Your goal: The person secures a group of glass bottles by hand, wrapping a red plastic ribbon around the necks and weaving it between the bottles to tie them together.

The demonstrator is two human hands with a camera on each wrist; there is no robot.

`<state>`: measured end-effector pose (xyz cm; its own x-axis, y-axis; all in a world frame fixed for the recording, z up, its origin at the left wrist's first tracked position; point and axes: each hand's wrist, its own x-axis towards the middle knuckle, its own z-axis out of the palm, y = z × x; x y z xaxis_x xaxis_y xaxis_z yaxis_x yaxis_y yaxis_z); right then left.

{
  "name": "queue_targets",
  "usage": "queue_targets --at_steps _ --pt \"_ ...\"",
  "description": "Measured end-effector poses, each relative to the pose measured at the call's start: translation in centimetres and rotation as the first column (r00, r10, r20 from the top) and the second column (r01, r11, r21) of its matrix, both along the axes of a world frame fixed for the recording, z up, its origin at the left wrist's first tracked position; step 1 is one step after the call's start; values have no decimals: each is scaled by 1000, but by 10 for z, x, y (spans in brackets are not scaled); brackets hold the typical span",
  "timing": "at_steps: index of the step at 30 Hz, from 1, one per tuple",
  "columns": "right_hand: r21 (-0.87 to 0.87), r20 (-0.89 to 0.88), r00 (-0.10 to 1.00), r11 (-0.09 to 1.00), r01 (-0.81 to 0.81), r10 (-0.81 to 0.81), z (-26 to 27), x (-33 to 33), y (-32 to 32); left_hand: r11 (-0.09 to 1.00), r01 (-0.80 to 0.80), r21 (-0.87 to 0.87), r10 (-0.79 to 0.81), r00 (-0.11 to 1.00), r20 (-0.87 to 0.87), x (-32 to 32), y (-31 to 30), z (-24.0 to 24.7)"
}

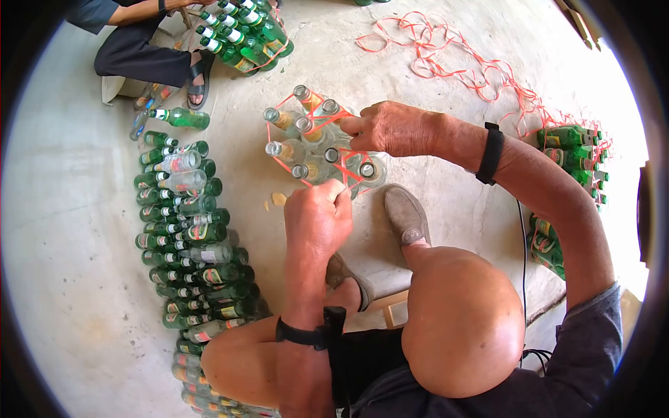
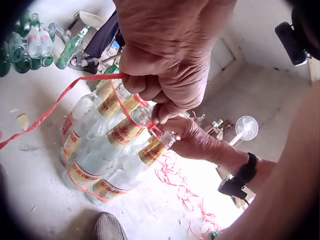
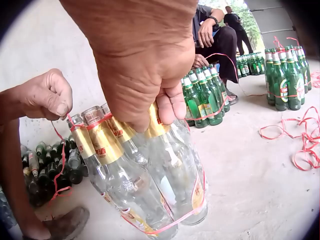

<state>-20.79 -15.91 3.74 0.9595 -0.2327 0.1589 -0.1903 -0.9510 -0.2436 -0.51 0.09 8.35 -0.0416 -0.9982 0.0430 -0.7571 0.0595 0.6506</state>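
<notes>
A bundle of clear glass bottles [image 1: 312,132] with gold neck labels stands upright on the floor, between the hands in the head view. Red plastic twine [image 2: 102,77] crosses between the bottle necks, and another loop runs around the lower bodies. My left hand [image 1: 317,219] is in a fist at the near side of the bundle, holding the twine, whose loose tail hangs away from it. On the far right side, my right hand [image 1: 390,129] curls thumb and fingers around a gold-labelled bottle neck [image 3: 157,131]; its palm hides the bottle's mouth.
Green and clear bottles [image 1: 185,233] lie stacked in a long row at left. A seated person [image 1: 150,59] is beside tied green bottles [image 1: 244,45]. Loose red twine [image 1: 425,52] trails across the floor toward more green bottles [image 1: 575,157]. My shoe [image 1: 404,212] is close to the bundle.
</notes>
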Motion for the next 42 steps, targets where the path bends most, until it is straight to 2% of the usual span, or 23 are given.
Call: queue_targets --at_steps 2,5,11,23,29,38,42 --pt "-20 -7 1000 1000 1 -1 1 0 1 995 92 -26 -88 988 125 3 -10 3" --pt "-37 -16 1000 999 -6 5 1 -1 1 994 90 55 -97 988 124 8 -16 5" --pt "-64 -12 1000 998 -5 4 4 0 3 984 174 47 -179 975 129 14 -30 5" --pt "23 42 998 998 -51 50 -2 -2 -2 974 144 174 -155 986 53 30 -47 -23" --pt "7 57 997 998 -59 59 0 -2 -3 977 142 159 -150 988 40 32 -47 -22" --pt "30 72 995 997 -66 64 2 -2 -2 967 145 208 -174 977 127 35 -50 -20" --pt "46 79 995 997 -62 59 1 -3 -2 975 160 157 -183 973 140 37 -47 -20"
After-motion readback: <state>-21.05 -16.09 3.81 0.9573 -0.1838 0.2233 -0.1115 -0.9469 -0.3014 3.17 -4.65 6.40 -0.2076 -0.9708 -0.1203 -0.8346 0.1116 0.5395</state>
